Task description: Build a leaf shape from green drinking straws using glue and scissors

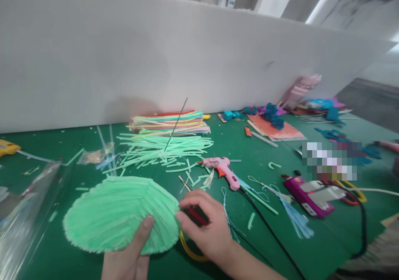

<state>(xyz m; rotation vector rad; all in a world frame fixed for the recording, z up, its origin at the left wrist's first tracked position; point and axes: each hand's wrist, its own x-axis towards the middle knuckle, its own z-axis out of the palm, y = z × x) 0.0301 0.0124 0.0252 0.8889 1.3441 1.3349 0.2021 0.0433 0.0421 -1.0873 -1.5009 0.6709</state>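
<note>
Near the front edge of the green table (280, 246), the left hand (131, 255) pinches the near rim of a mint-green oval fan (120, 213) made of straws laid side by side, thumb on top and fingers hidden beneath. The fan lies almost flat just above the table, its long axis running left to right, its strips pointing from near left towards far right. At its right end the right hand (207, 226) is closed around red-handled scissors (196, 215), whose blades I cannot see. A clean trim, I judge, calls for small snips following the curve while the left hand turns the fan and keeps it taut. Loose green straws (162, 149) lie farther back, a pink glue gun (222, 169) to the right
</note>
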